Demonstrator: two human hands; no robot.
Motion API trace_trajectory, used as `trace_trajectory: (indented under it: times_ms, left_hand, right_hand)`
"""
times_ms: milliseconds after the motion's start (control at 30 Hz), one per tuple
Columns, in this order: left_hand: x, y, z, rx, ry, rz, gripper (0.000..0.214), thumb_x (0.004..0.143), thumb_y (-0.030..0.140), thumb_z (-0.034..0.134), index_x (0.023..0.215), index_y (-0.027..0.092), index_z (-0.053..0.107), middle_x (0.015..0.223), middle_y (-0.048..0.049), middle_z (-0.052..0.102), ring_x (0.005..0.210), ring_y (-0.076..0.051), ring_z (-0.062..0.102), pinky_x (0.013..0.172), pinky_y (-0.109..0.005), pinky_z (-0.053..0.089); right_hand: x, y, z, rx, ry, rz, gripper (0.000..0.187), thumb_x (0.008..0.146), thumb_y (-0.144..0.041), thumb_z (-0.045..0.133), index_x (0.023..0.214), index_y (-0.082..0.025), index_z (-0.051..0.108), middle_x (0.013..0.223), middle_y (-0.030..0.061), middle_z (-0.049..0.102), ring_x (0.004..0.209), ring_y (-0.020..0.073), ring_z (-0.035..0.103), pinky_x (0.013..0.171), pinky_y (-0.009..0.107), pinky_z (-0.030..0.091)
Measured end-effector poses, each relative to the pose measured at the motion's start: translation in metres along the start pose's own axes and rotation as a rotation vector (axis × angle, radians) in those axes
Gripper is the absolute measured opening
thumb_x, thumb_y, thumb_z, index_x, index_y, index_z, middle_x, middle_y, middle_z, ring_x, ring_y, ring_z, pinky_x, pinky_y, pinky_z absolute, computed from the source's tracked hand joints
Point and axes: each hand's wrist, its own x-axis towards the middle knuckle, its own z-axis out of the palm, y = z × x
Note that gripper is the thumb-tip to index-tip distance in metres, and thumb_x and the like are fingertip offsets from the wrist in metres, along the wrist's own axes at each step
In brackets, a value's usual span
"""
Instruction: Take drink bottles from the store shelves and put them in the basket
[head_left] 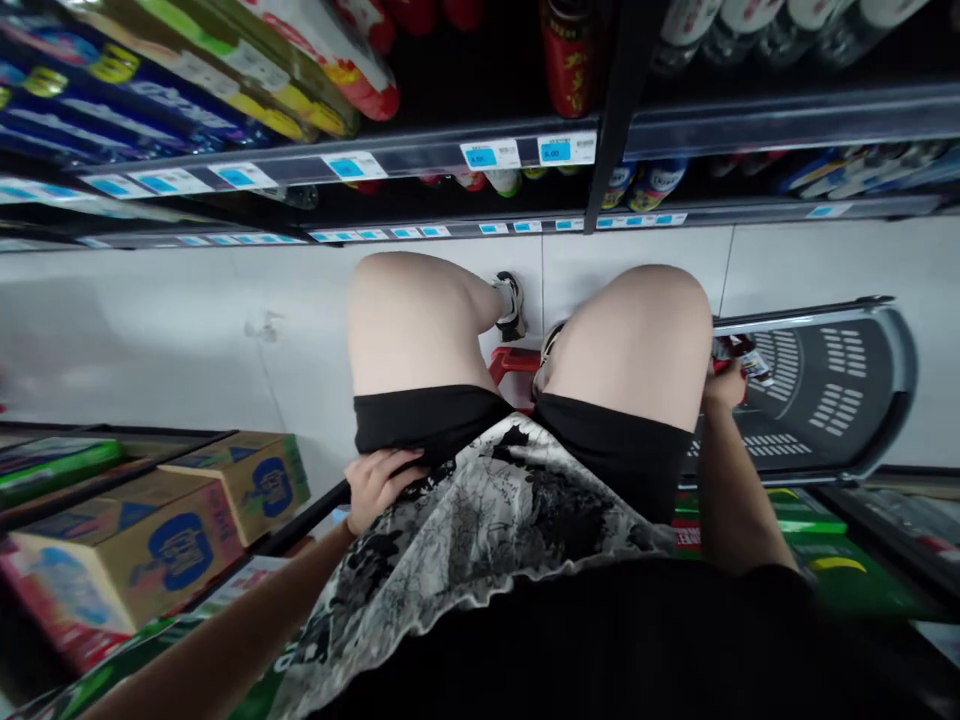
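Observation:
I look straight down at my own bent knees in a shop aisle. My left hand (377, 483) lies flat on my left thigh at the hem of my black shorts, fingers spread, holding nothing. My right hand (723, 385) reaches past my right knee and grips a small red and white packaged item (742, 357) over the grey shopping basket (862, 440). My right knee hides part of that hand.
Shelves with bottles, cans and blue price tags (491, 155) run across the top. Cardboard boxes with blue print (169, 535) stand on a low shelf at left. Green packs (817, 545) lie at right. White tiled floor (187, 330) lies between.

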Motion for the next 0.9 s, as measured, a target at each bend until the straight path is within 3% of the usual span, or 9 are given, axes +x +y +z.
trace_trajectory:
  times_ms: [100,200,300,400,500,600,667,767,900]
  left_hand:
    - [-0.007,0.001,0.005,-0.086,0.03,0.191,0.046,0.102,0.049,0.035,0.087,0.024,0.07,0.096,-0.0033,0.075,0.094,-0.019,0.062,0.089,-0.033,0.044]
    - [-0.012,0.004,0.009,-0.165,0.015,0.127,0.044,0.103,0.047,0.033,0.097,0.026,0.071,0.107,-0.0058,0.075,0.106,-0.022,0.06,0.097,-0.039,0.042]
    - [-0.012,-0.004,0.015,-0.203,0.002,0.228,0.042,0.102,0.048,0.034,0.103,0.029,0.071,0.113,-0.0063,0.073,0.111,-0.022,0.059,0.099,-0.038,0.041]
    - [-0.008,-0.014,0.019,-0.207,-0.007,0.322,0.038,0.101,0.045,0.037,0.111,0.03,0.07,0.12,-0.0068,0.071,0.117,-0.023,0.057,0.101,-0.037,0.04]
    - [0.0,-0.014,0.017,-0.222,-0.021,0.292,0.033,0.1,0.041,0.042,0.114,0.028,0.069,0.126,-0.007,0.068,0.121,-0.024,0.054,0.103,-0.039,0.039]
    - [0.018,0.0,0.008,-0.242,0.008,0.235,0.022,0.097,0.03,0.049,0.102,0.028,0.07,0.117,-0.0042,0.071,0.113,-0.023,0.058,0.098,-0.038,0.041]
    - [0.037,0.016,-0.001,-0.298,0.043,0.217,0.018,0.096,0.025,0.05,0.096,0.026,0.069,0.111,-0.0033,0.071,0.106,-0.022,0.06,0.094,-0.038,0.043]
    - [0.073,0.045,-0.014,-0.463,0.087,0.248,0.018,0.096,0.024,0.049,0.107,0.023,0.064,0.117,-0.0065,0.067,0.111,-0.022,0.059,0.096,-0.039,0.045]
    - [0.114,0.073,-0.013,-0.608,0.073,0.41,0.046,0.09,0.037,0.064,0.132,0.022,0.051,0.133,-0.0133,0.057,0.127,-0.028,0.053,0.107,-0.045,0.043]
  right_hand:
    - [-0.034,0.013,-0.028,0.087,0.165,-0.076,0.04,0.085,-0.051,0.062,0.101,-0.014,0.067,0.088,0.0146,0.07,0.08,0.0298,0.065,0.074,0.038,0.047]
    - [-0.067,0.029,-0.068,0.232,0.315,-0.134,0.037,0.073,-0.051,0.07,0.081,-0.016,0.065,0.069,0.0064,0.063,0.068,0.0253,0.06,0.069,0.035,0.048]
    - [-0.101,0.034,-0.12,0.422,0.441,-0.209,0.037,0.065,-0.052,0.076,0.072,-0.018,0.062,0.061,0.0003,0.056,0.06,0.0211,0.055,0.066,0.034,0.049]
    - [-0.136,0.024,-0.175,0.629,0.556,-0.322,0.037,0.06,-0.05,0.08,0.075,-0.019,0.066,0.065,0.0005,0.06,0.062,0.0226,0.057,0.065,0.037,0.052]
    - [-0.171,0.004,-0.224,0.745,0.701,-0.448,0.037,0.061,-0.051,0.081,0.08,-0.02,0.071,0.074,0.0044,0.067,0.068,0.0267,0.063,0.069,0.043,0.056]
    - [-0.207,-0.018,-0.264,0.812,0.815,-0.563,0.035,0.065,-0.049,0.08,0.083,-0.02,0.074,0.078,0.0065,0.07,0.071,0.0284,0.066,0.071,0.045,0.057]
    - [-0.232,-0.032,-0.284,0.852,0.84,-0.638,0.034,0.066,-0.047,0.081,0.085,-0.02,0.074,0.078,0.0066,0.071,0.072,0.0274,0.067,0.072,0.044,0.057]
    - [-0.269,-0.056,-0.302,0.915,0.799,-0.748,0.033,0.067,-0.046,0.082,0.083,-0.019,0.074,0.076,0.006,0.071,0.07,0.0242,0.067,0.071,0.039,0.057]
    - [-0.313,-0.097,-0.305,0.901,0.593,-0.944,0.027,0.07,-0.044,0.08,0.082,-0.021,0.073,0.079,0.0043,0.073,0.069,0.021,0.068,0.068,0.033,0.057]
